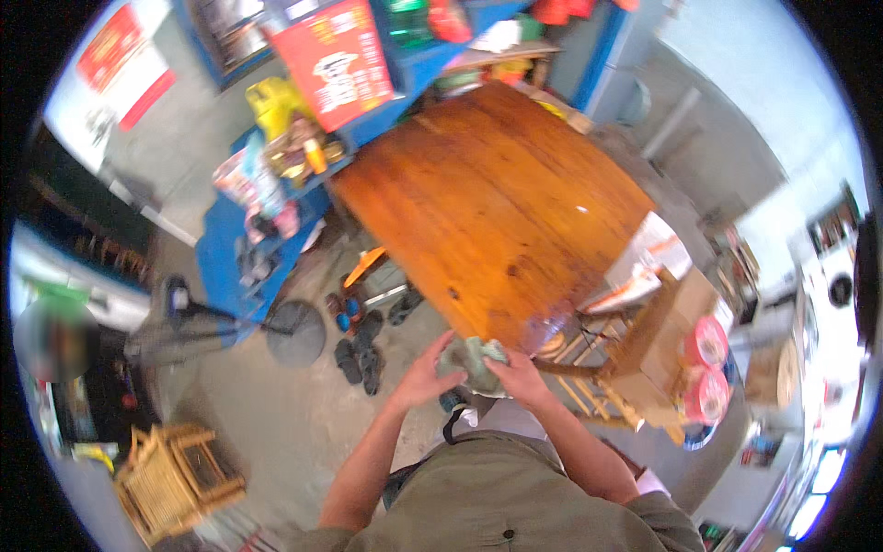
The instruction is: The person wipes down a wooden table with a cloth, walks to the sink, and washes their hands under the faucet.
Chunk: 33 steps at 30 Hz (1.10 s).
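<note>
A crumpled pale green cloth point(474, 366) is held in front of my body, at the near edge of a brown wooden table point(483, 200). My right hand point(522, 378) grips its right side, the thumb lying over the folds. On the other side my left hand point(422, 376) has thumb and fingers spread beside the cloth; whether they touch it is hard to tell. Close to my right hand, a clear plastic wrapper point(548, 330) lies at the table's corner.
A bamboo chair point(586, 386) stands right of me, with a cardboard box point(666, 338) and two pink rolls point(707, 341) by it. White-and-orange packaging point(645, 265) covers a table corner. Dark shoes point(362, 352) and a round-based stand point(295, 333) are on the floor, left.
</note>
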### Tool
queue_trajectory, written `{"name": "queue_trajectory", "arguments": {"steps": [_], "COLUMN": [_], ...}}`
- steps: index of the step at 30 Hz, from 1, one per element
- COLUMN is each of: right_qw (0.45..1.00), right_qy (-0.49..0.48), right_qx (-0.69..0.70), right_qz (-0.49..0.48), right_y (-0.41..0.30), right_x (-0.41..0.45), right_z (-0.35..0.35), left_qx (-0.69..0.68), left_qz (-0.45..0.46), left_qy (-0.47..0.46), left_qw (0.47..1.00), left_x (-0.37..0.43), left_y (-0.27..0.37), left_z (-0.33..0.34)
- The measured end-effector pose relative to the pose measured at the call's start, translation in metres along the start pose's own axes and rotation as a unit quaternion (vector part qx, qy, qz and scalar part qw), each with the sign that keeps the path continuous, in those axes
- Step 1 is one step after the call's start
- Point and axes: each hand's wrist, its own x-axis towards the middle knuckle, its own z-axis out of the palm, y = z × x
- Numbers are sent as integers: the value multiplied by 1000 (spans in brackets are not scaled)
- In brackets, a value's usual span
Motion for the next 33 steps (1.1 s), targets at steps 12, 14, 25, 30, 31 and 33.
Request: {"name": "queue_trajectory", "arguments": {"steps": [12, 14, 25, 30, 31, 33], "right_qw": [995, 990, 958, 809, 784, 755], "right_qy": [61, 120, 174, 52, 70, 139], "right_qx": [44, 49, 220, 583, 616, 640], "right_qz": [-68, -53, -58, -54, -26, -18], "right_y": [-10, -1, 95, 111, 111, 118], "right_x": [-54, -63, -152, -192, -199, -218], "right_z": [-47, -66, -114, -108, -111, -110], "left_qx": [-38, -58, -577, -497, -433, -344], "left_qz": [-230, -96, -149, -245, -266, -250], "left_qy": [-82, -41, -115, -202, -220, -291], "left_qw": [969, 993, 795, 808, 833, 857], "left_x": [14, 6, 17, 18, 22, 25], "left_y": [-59, -78, 89, 97, 95, 99], "left_z": [70, 64, 163, 256, 267, 288]}}
